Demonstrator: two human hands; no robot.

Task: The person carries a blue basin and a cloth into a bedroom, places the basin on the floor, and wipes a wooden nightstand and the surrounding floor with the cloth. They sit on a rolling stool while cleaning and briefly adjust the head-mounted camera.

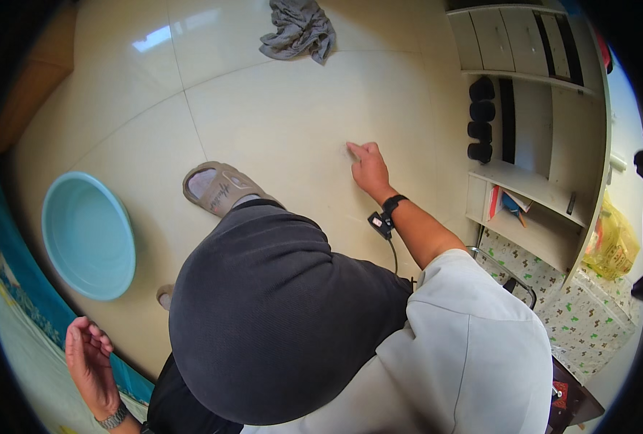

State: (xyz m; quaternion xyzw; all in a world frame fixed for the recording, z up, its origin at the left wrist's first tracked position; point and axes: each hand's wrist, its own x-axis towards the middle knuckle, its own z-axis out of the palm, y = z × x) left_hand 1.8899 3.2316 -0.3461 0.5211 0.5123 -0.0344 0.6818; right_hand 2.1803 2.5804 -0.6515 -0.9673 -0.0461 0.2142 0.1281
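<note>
My right hand reaches down to the tiled floor, its index finger at or just above a small faint mark on a tile; it holds nothing that I can see. A black strap with a small cabled device sits on that wrist. At the lower left my left hand is raised with loosely curled fingers, nothing in it, beside the bed's edge. A light blue plastic basin stands on the floor above my left hand in the view. A crumpled grey cloth lies on the floor at the top.
My slippered foot and bent knee take up the middle. A white shelf unit with black objects and books stands on the right, a yellow plastic bag beside it. The bed borders the left, and a brown wooden piece of furniture the upper left.
</note>
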